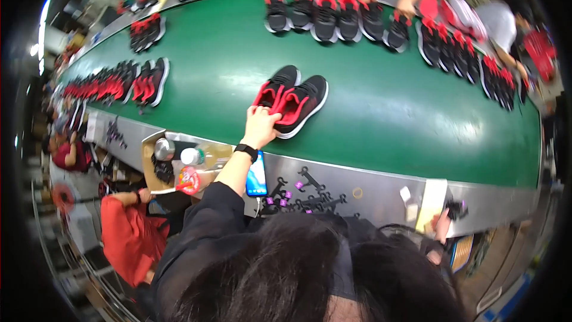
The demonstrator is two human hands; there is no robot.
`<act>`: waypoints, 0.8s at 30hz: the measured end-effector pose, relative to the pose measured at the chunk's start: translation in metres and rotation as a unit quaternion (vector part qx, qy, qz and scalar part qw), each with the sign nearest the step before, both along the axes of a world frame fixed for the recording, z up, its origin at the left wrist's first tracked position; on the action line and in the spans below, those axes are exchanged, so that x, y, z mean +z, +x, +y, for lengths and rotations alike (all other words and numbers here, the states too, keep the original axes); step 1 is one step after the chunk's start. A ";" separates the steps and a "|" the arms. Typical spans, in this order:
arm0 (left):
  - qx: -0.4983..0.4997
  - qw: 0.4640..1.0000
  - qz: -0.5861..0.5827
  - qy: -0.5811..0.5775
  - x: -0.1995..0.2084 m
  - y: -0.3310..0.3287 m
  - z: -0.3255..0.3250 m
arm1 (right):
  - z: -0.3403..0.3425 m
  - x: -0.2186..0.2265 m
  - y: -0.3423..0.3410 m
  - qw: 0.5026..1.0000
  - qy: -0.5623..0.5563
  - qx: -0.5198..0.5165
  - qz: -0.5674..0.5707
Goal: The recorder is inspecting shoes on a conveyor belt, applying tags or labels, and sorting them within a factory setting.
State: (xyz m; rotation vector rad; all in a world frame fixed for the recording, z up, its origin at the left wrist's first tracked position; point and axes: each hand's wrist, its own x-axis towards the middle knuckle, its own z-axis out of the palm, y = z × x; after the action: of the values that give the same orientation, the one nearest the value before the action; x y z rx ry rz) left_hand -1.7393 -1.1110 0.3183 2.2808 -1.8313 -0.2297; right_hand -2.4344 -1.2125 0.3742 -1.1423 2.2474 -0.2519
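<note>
My left hand reaches out over the belt and grips a pair of sneakers by their heel collars. The left sneaker and the right sneaker are black with red lining and white soles; they sit side by side, toes pointing away. My right hand is at the right end of the near metal ledge, its fingers closed on a small black plastic hanger with a spot of purple. That hanger is blurred. Several loose black plastic shoe hangers, some with purple tags, lie on the ledge between my hands.
A green conveyor belt carries rows of sneakers along its far side and left. A phone, a box with a bottle, and yellow paper line the ledge. Co-workers' hands handle sneakers opposite; a person in red is at left.
</note>
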 end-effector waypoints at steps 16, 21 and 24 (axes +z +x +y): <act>0.412 0.859 -0.258 0.157 0.096 0.280 0.065 | -0.075 -0.014 0.134 0.936 0.049 0.316 0.149; 0.458 0.859 -0.109 0.202 0.091 0.237 -0.038 | -0.101 0.014 0.149 0.944 0.075 0.288 0.140; 0.397 0.874 0.174 0.218 0.038 0.211 -0.113 | -0.155 -0.062 0.206 0.948 -0.166 0.264 0.070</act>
State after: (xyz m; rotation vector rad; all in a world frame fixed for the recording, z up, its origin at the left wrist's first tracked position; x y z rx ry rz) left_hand -1.5287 -1.2236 0.3560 2.8181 -0.6077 -0.8977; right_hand -2.2279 -1.3675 0.3126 -1.9441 1.9620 -0.3436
